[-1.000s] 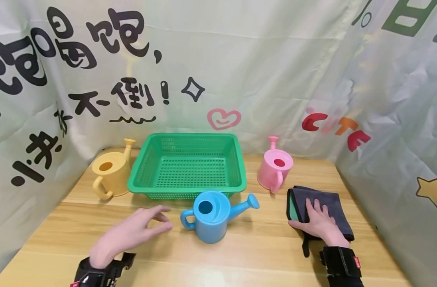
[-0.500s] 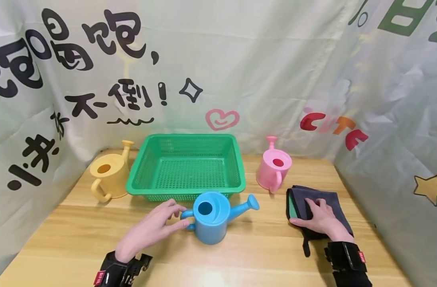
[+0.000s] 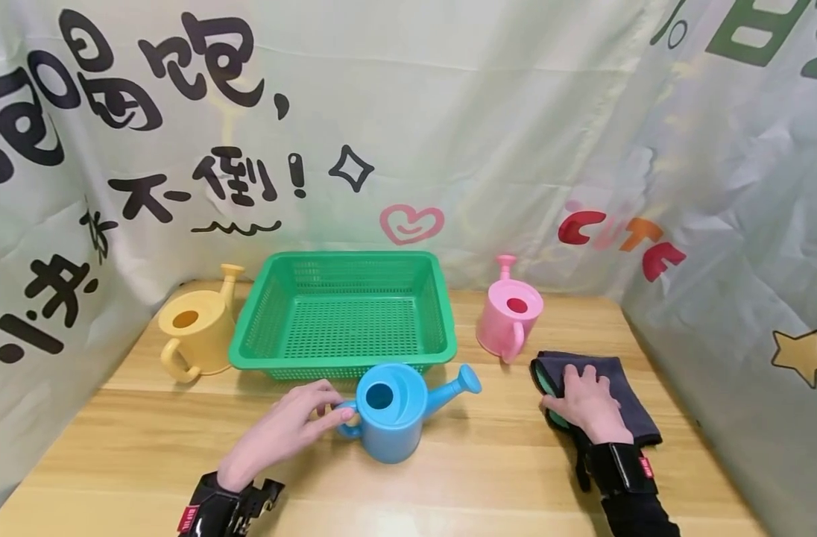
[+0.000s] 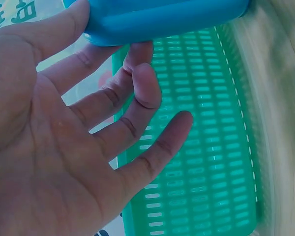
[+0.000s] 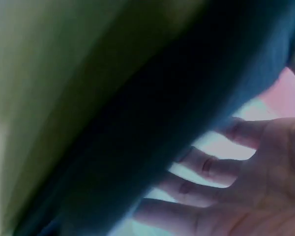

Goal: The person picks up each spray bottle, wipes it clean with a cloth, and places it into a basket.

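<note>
A blue watering can (image 3: pixel 390 414) stands upright on the table in front of the basket, its spout toward the right. My left hand (image 3: pixel 291 425) pinches its handle between thumb and fingertips. In the left wrist view the thumb (image 4: pixel 71 24) lies against the blue plastic, with the lower fingers loosely bent and free. On the right, my right hand (image 3: pixel 590 406) grips a folded dark grey cloth (image 3: pixel 626 388) with black edging, a green inner side and a hanging strap. In the right wrist view the dark fabric (image 5: pixel 162 108) hides the fingertips.
A green perforated basket (image 3: pixel 341 362) stands at the back middle. To its left is a yellow watering can (image 3: pixel 210 339), to its right a pink one (image 3: pixel 499 328). Printed fabric walls (image 3: pixel 502 149) enclose the wooden table (image 3: pixel 355 507) at the back and sides.
My left hand has moved right onto the blue can's handle. My right fingers have drawn in on the cloth, whose left edge now bulges and has shifted slightly.
</note>
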Motion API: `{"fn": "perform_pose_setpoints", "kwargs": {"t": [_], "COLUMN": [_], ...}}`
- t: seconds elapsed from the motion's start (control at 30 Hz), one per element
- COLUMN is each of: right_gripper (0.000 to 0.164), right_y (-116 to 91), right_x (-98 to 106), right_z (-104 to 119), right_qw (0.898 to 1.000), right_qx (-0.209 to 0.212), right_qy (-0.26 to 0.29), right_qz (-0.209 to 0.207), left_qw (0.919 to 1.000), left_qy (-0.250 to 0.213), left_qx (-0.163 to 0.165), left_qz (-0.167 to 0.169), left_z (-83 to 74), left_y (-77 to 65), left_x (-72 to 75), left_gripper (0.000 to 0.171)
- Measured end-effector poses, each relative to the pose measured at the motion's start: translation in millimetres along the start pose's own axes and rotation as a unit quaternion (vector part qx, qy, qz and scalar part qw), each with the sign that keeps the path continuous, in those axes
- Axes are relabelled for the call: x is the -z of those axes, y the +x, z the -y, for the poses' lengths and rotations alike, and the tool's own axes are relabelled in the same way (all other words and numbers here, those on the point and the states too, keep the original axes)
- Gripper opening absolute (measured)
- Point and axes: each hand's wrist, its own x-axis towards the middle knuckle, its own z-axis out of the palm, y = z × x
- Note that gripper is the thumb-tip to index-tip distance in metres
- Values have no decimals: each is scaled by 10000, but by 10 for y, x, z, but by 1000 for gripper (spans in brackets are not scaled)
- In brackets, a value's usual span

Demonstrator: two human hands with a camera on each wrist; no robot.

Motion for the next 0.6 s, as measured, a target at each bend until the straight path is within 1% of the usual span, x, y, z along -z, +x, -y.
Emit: {"fn": "perform_pose_setpoints", "kwargs": {"t": [0.07,0.17,0.23,0.3,0.37,0.43,0.53,0.6], "right_gripper": [64,49,41,38,38,41,45,45], "right_y": [-27,-72,-95,-106,-105,-98,-94,-105], "right_x": [-21,-72,-102,-117,-115,-105,-94,-98], "right_z": [-6,-42,-72,-101,-122,-136,-153,-167], "right_qw": [9993,9954,9912,9873,9864,9885,9918,9924], "right_qx": [275,700,942,1114,1166,1122,974,913], "right_qy": [-83,-180,-175,-145,-102,-62,-52,-43], "right_qz": [-223,-625,-916,-1119,-1152,-1013,-821,-822], "left_qw": [10000,9998,9996,9995,9995,9996,9996,9995], "left_qy": [53,171,256,296,309,287,277,279], "left_qx": [28,64,74,73,57,18,-69,-125], "left_qz": [-23,-29,-17,6,32,40,23,0], "left_z": [-3,-15,-22,-25,-23,-17,-5,1], "left_y": [-7,-10,-9,-9,-9,-10,-7,-4], "left_x": [7,11,11,10,7,3,-4,-6], "left_gripper": [21,22,25,29,33,33,31,27]}}
